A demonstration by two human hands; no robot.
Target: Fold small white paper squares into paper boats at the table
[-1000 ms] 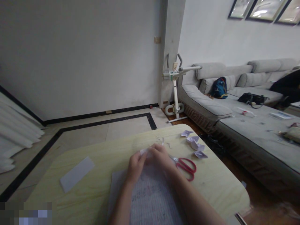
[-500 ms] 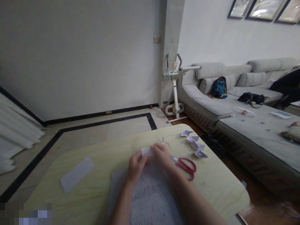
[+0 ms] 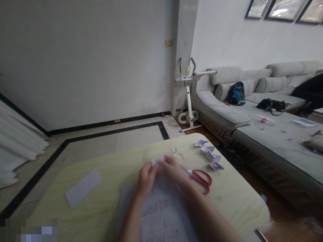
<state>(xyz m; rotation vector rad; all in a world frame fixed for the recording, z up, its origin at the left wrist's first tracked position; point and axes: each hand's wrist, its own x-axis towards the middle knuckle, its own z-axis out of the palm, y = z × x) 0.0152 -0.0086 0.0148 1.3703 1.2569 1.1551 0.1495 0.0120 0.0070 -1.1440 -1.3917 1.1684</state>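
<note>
A small piece of white paper (image 3: 156, 160) is held up between my two hands above the table. My left hand (image 3: 146, 177) pinches its near left side with thumb and fingers. From the right, my right hand (image 3: 174, 170) closes over the paper, its fingers slightly blurred and partly hiding it. Under my wrists lies a sheet of lined paper with writing (image 3: 164, 211). Red-handled scissors (image 3: 202, 179) rest just right of my right hand, their blades partly hidden behind it. Several folded paper shapes (image 3: 211, 156) stand near the table's right edge.
A white paper strip (image 3: 83, 188) lies on the left of the pale wooden table (image 3: 101, 218). Thin paper scraps (image 3: 176, 152) are scattered beyond my hands. Past the table stand exercise equipment (image 3: 188, 97) and a grey sofa (image 3: 272, 144) with bags; a person's dark-clothed part (image 3: 309, 90) shows far right.
My right hand has shifted slightly left over the paper, covering more of it. My left hand has hardly moved, and the things on the table lie as before.
</note>
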